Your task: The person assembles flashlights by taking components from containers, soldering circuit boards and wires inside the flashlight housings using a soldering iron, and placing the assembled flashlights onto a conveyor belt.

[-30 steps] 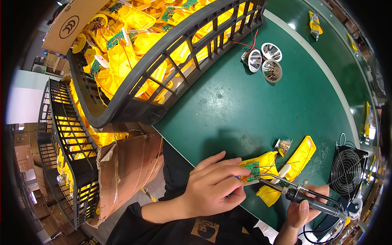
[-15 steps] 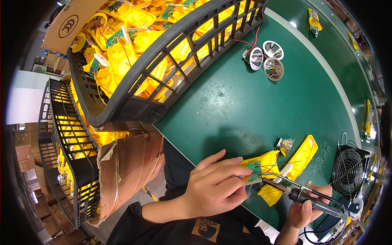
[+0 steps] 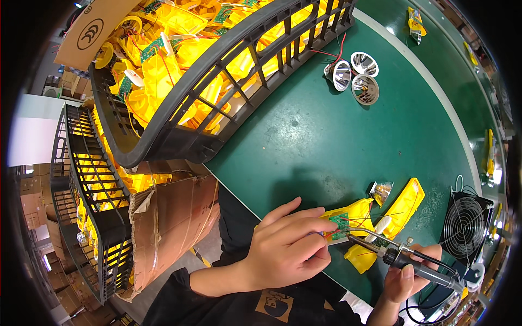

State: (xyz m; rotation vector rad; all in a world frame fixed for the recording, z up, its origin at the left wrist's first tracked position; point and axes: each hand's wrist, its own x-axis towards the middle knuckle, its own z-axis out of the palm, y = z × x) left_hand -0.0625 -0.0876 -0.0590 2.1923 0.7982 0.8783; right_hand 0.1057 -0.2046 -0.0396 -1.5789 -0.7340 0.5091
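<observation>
My left hand [image 3: 288, 244] is closed at the near end of a yellow plastic housing [image 3: 361, 211], its fingertips beside a small green circuit board [image 3: 340, 221] with thin red wires. Exactly what lies between those fingers is partly hidden. In my right hand [image 3: 401, 283] is a soldering iron [image 3: 401, 261] with a dark handle and a thin metal feed tube [image 3: 375, 234]. Its tip and the tube's end point left and meet at the board's edge; contact is too small to judge. A second yellow housing part [image 3: 405, 209] and a small reflector [image 3: 381, 191] lie just beyond.
Three silvery reflector cups [image 3: 364, 88] sit farther back on the green table [image 3: 304, 146]. A black crate [image 3: 217, 81] heaped with yellow housings stands at the left, above another crate [image 3: 100, 195] and a cardboard box [image 3: 174, 228]. A black fan [image 3: 466, 225] is at the right.
The yellow pieces along the far right strip have shifted slightly away from me. Both hands, the housing and the iron stay almost in place.
</observation>
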